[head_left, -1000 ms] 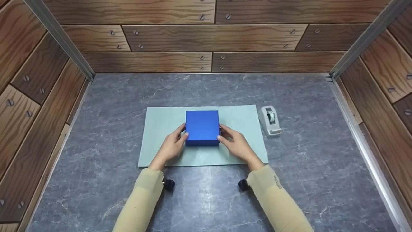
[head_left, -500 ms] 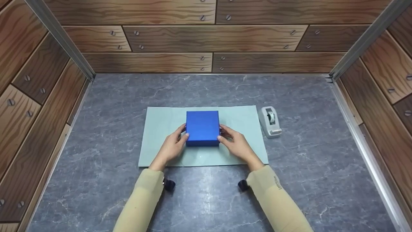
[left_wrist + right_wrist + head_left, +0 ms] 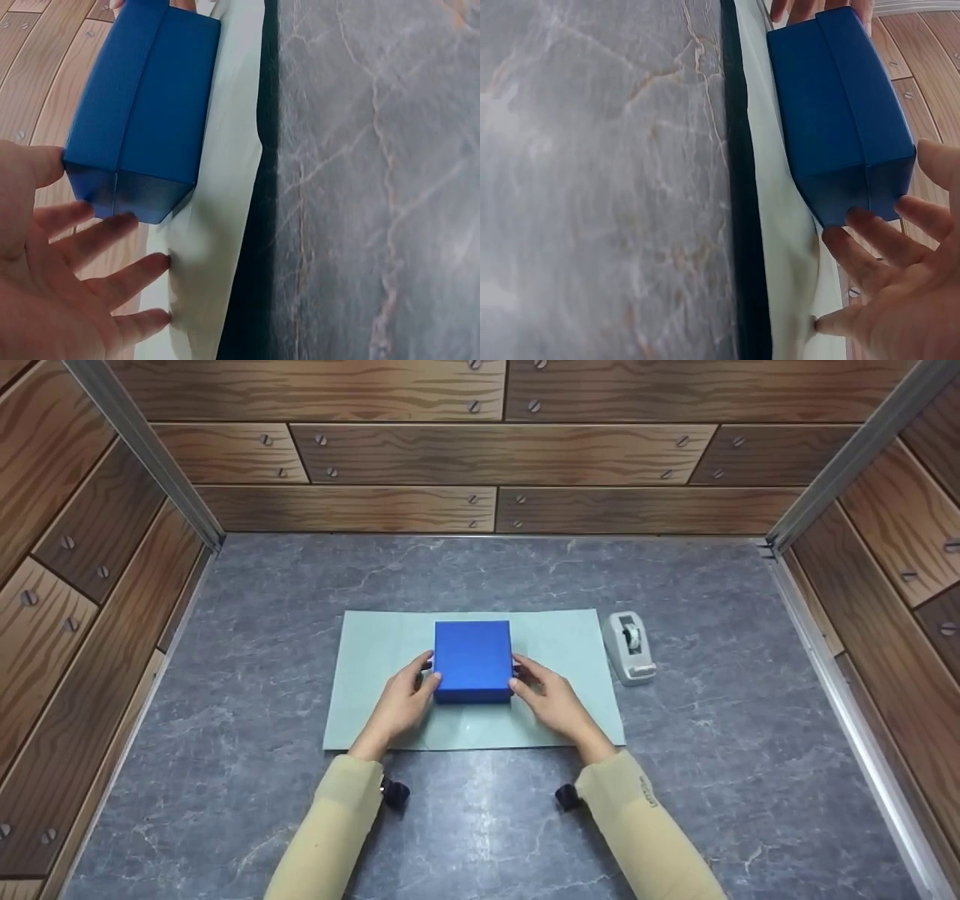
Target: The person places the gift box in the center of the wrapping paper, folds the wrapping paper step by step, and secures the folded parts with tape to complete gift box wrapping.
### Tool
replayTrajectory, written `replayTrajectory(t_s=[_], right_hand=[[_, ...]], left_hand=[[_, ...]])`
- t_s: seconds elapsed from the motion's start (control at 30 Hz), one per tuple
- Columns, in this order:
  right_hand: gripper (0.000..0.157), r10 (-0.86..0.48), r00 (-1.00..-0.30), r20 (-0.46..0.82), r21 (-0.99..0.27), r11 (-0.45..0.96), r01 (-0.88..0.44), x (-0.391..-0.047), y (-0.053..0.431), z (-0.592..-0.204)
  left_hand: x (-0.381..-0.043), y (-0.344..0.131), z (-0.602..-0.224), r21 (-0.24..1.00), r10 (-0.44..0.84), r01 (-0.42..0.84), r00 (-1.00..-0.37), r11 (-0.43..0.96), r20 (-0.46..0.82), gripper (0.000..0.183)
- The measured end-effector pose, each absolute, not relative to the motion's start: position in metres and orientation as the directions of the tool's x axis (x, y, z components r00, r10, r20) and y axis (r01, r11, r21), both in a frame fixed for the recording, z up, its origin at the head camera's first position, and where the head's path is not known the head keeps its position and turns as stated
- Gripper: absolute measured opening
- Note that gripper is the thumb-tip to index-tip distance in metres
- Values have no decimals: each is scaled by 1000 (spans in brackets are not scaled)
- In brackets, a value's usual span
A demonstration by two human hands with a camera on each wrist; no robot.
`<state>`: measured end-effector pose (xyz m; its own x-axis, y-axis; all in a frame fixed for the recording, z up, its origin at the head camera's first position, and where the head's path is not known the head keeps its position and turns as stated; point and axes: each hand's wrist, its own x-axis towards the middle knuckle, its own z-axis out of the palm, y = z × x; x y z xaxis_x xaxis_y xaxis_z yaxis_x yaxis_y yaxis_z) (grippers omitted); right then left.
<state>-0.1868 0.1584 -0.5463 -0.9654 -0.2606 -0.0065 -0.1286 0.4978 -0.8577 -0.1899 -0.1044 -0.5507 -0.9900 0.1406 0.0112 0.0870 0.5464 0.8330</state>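
A blue lidded box [image 3: 472, 658] sits on a pale green sheet of paper [image 3: 375, 645], and its lid seam shows in both wrist views. From the left side, my left hand [image 3: 401, 701] holds the box, thumb near the front corner and fingers along the side. My right hand [image 3: 551, 701] mirrors it on the right. In the left wrist view the thumb [image 3: 46, 165] meets the lid edge, and two fingertips reach the end face. The right wrist view has the fingertips at the other end, with the little finger [image 3: 836, 322] down by the paper.
A grey tape dispenser [image 3: 630, 649] with a roll in it stands just right of the paper. The grey marbled tabletop [image 3: 480, 825] is bounded by wood-patterned walls [image 3: 495, 454] at the back and both sides, with metal rails [image 3: 855, 720] along the edges.
The whole scene sits slightly lower in the head view. Both hands stay at the sides of the box, almost still, and the box keeps its place on the paper.
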Motion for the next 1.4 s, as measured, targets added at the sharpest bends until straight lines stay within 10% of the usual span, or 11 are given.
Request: replayTrajectory(t_s=[0.7, 1.4], right_hand=[[52, -149, -983, 105, -782, 599, -174, -166, 214, -533], [53, 81, -989, -124, -643, 753, 143, -141, 267, -536]], left_hand=[[-194, -98, -544, 821, 84, 112, -993, 560, 79, 42], [-195, -96, -542, 872, 67, 17, -998, 490, -19, 44]])
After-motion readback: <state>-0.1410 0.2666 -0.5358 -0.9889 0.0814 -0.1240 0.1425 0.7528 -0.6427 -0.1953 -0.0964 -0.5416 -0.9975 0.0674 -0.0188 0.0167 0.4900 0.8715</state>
